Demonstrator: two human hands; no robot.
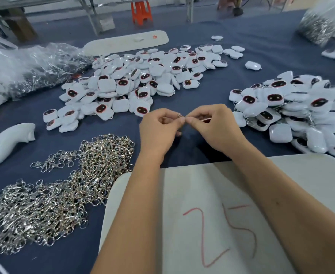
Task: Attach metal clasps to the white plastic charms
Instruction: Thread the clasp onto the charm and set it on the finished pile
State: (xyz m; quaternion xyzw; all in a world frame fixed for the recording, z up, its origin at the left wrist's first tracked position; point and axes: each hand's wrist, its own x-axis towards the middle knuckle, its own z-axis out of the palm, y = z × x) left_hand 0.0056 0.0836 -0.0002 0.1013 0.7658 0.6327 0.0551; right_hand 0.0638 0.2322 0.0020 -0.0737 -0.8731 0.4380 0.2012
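Two hands meet fingertip to fingertip above the blue cloth [241,46], left hand [158,131] pinching a small clasp [179,115], right hand [214,127] pinching a mostly hidden charm [207,120] just right of it.

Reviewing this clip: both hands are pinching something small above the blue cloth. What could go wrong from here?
1. The small metal piece is pinched only at the fingertips of the left hand and right hand; that thin grip could slip and drop it on the blue cloth.
2. The heap of loose clasps looks tangled, so pulling one may drag others.
3. The right pile of charms lies close to the right wrist and could get knocked.
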